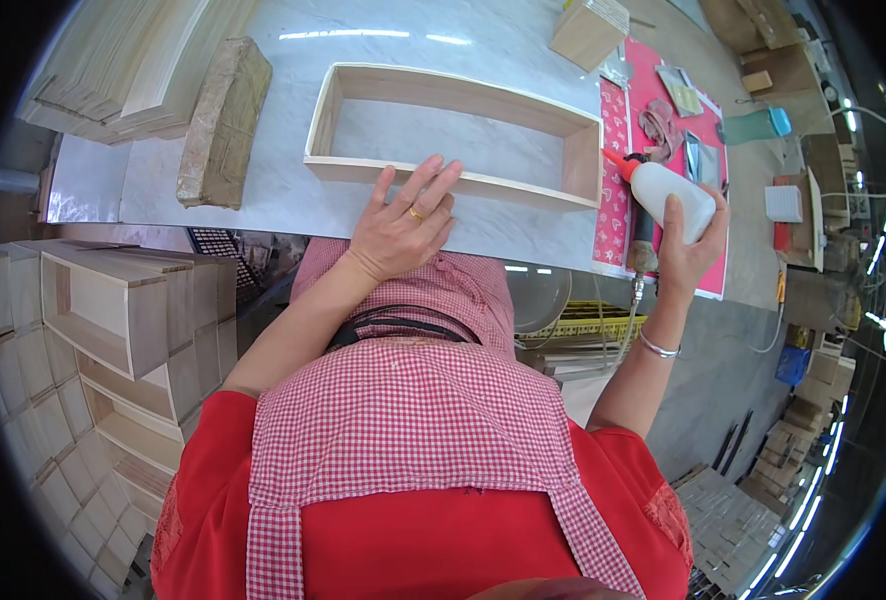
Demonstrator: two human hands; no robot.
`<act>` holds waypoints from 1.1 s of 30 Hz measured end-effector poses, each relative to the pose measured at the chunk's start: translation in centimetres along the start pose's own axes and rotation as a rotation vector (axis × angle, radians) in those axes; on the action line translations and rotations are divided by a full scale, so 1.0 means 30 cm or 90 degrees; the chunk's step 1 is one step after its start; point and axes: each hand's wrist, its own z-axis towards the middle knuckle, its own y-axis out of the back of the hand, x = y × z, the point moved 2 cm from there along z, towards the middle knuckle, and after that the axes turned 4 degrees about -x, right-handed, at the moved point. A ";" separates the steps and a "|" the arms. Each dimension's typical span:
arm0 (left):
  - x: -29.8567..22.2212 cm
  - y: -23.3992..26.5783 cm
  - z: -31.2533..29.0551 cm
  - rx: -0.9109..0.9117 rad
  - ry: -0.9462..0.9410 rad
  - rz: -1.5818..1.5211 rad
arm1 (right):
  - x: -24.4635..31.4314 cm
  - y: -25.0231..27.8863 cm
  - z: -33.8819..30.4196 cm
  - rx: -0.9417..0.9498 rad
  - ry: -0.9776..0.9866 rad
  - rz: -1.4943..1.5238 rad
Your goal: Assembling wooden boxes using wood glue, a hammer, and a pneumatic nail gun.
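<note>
Wooden frame [463,97] lies on the tabletop [533,230], just beyond the left grip [403,228] and to the left of the right grip [688,258]. Pale, smooth and finely grained, it is a long, shallow rectangle of thin upright boards, with the grey marbled surface showing through its middle. Its long axis runs roughly left to right, slanting so that the right end sits a little nearer the checked apron [413,420]. The left grip is loose, fingers spread over the near board's upper edge without closing round it. The right grip is clasped about a squeeze bottle [668,192], a rounded, milky-white body with a tapering red nozzle [620,163]. It slants away to the left, its tip just beside the frame's short right end; whether they touch I cannot tell. Left of the left grip sits a rough brown block [225,125], and beyond that a stack of thin boards [133,60]. Beneath the right grip spreads a pink mat [611,225] with white motifs; beyond it lies a crumpled cloth [661,128].
</note>
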 end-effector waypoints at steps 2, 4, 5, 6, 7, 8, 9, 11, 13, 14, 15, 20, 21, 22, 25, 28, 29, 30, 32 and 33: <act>-0.001 -0.002 -0.001 0.003 0.000 -0.003 | 0.003 0.023 -0.020 -0.003 0.027 -0.037; -0.001 -0.003 -0.001 0.002 0.001 -0.001 | 0.014 0.049 -0.040 0.007 0.015 -0.028; -0.001 -0.003 -0.001 0.002 0.002 0.000 | 0.027 0.060 -0.049 0.016 0.006 -0.017; -0.002 -0.003 0.000 0.003 0.001 -0.002 | 0.038 0.070 -0.059 0.026 -0.004 -0.005; -0.001 -0.003 0.002 0.002 0.002 -0.002 | 0.048 0.081 -0.072 0.026 -0.005 -0.007; -0.001 -0.003 0.004 0.002 0.002 -0.003 | 0.057 0.091 -0.085 0.027 -0.023 0.003; 0.000 -0.003 0.005 0.001 0.003 -0.003 | 0.065 0.101 -0.097 0.027 -0.041 0.013; 0.001 -0.004 0.006 0.001 0.002 -0.007 | 0.074 0.122 -0.116 0.027 -0.060 0.020; 0.005 -0.004 0.005 -0.002 0.001 -0.010 | 0.082 0.137 -0.131 0.030 -0.052 0.007; 0.008 -0.003 0.004 -0.002 0.002 -0.010 | 0.088 0.140 -0.136 0.032 -0.047 0.001; 0.008 -0.003 0.005 -0.005 0.002 -0.015 | 0.095 0.139 -0.140 0.032 -0.046 0.001; 0.014 0.024 -0.005 -0.024 -0.010 -0.059 | 0.180 0.024 -0.174 0.010 -0.261 0.217; 0.013 0.034 -0.010 -0.028 -0.015 -0.076 | 0.210 -0.026 -0.182 0.036 -0.280 0.284; 0.018 0.041 -0.015 -0.021 -0.007 -0.060 | 0.241 -0.082 -0.197 0.066 -0.303 0.356; 0.009 0.023 -0.012 -0.034 -0.018 -0.071 | 0.360 -0.207 -0.198 0.118 -0.241 0.385; 0.011 -0.014 -0.035 -0.079 -0.031 -0.132 | 0.479 -0.333 -0.193 0.168 -0.159 0.408; 0.010 -0.017 -0.043 -0.082 -0.035 -0.128 | 0.512 -0.369 -0.188 0.183 -0.111 0.403; 0.004 -0.016 -0.042 -0.086 -0.040 -0.130 | 0.534 -0.393 -0.185 0.193 -0.063 0.392; 0.008 -0.012 -0.047 -0.091 -0.041 -0.127 | 0.555 -0.440 -0.185 0.211 -0.044 0.394; 0.010 -0.012 -0.050 -0.089 -0.045 -0.126 | 0.562 -0.458 -0.187 0.219 -0.028 0.388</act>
